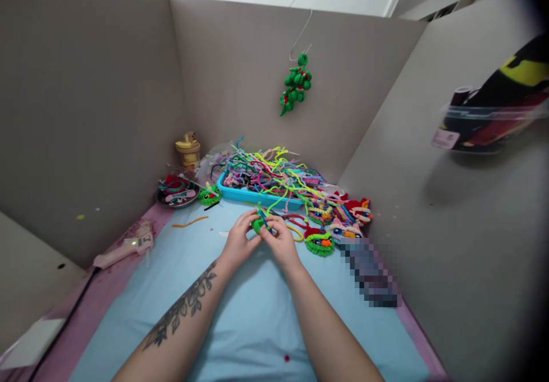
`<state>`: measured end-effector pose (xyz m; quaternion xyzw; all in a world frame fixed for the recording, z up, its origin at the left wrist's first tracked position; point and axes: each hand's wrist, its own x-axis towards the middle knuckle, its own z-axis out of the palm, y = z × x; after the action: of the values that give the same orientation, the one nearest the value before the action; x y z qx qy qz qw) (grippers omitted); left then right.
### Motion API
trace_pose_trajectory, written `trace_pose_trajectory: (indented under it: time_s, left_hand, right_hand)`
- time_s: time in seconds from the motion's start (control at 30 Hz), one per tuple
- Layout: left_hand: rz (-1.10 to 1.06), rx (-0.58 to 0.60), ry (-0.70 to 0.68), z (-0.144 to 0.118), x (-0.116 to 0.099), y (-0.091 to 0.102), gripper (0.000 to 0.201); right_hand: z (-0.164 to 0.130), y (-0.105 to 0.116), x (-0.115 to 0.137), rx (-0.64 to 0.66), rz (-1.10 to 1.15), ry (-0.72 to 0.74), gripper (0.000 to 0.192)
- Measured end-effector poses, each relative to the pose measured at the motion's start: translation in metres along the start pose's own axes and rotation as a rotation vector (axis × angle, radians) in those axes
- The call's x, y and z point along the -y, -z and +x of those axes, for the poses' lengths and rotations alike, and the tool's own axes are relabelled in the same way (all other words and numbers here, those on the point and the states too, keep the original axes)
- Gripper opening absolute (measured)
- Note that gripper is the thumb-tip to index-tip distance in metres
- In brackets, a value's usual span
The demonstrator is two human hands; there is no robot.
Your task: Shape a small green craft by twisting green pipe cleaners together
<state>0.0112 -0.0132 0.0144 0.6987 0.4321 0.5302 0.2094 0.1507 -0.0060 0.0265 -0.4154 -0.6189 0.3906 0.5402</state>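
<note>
My left hand (238,239) and my right hand (282,241) meet over the light blue mat (240,313), both pinching a small green pipe-cleaner piece (259,223) with a blue strand on it. Just behind them stands a blue tray (240,194) heaped with many coloured pipe cleaners. Finished fuzzy figures lie right of my right hand: a green and orange one (319,242) and red and pink ones (355,210).
A pink glue gun (128,247) lies at the left with its cable running toward me. A metal dish (176,193) with scraps, a small green figure (209,195) and a yellow jar (187,150) stand at the back left. Grey partition walls enclose the table; a green ornament (295,84) hangs on the back wall.
</note>
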Motion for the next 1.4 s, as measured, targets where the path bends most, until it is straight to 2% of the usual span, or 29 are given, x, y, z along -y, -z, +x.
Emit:
trace_pose_trajectory:
  time_s: [0.1, 0.2, 0.33, 0.43, 0.57, 0.67, 0.83, 1.17, 1.4]
  left_hand:
    - [-0.043, 0.006, 0.057, 0.001, 0.002, -0.002, 0.036]
    - [-0.145, 0.028, 0.084, 0.000, 0.002, -0.005, 0.047]
    - [-0.223, 0.034, 0.124, -0.001, -0.002, -0.006, 0.051]
    - [-0.257, 0.033, 0.182, -0.002, -0.006, -0.004, 0.051]
    - [-0.324, 0.134, 0.224, -0.002, -0.011, 0.000, 0.057]
    - [-0.390, 0.194, 0.260, -0.002, -0.013, 0.001, 0.061]
    - [-0.527, 0.211, 0.330, 0.000, -0.014, 0.002, 0.066]
    - [-0.681, 0.229, 0.531, 0.004, -0.020, 0.008, 0.067]
    - [-0.778, 0.263, 0.553, 0.002, -0.017, 0.007, 0.067]
  right_hand:
    - [0.000, 0.000, -0.002, 0.016, -0.004, 0.004, 0.015]
    - [0.000, -0.001, -0.006, 0.014, 0.058, 0.003, 0.016]
    - [0.000, -0.002, -0.011, 0.043, 0.151, 0.005, 0.024]
    - [0.002, 0.000, -0.011, 0.007, 0.154, -0.014, 0.028]
    - [0.004, 0.008, -0.008, -0.056, 0.040, 0.016, 0.015]
    - [0.004, 0.012, -0.006, -0.101, -0.100, 0.137, 0.012]
    - [0.003, 0.015, -0.005, -0.139, -0.263, 0.325, 0.016]
    - [0.002, 0.011, -0.006, -0.189, -0.375, 0.351, 0.015]
    - [0.003, 0.011, -0.009, -0.105, -0.460, 0.372, 0.019]
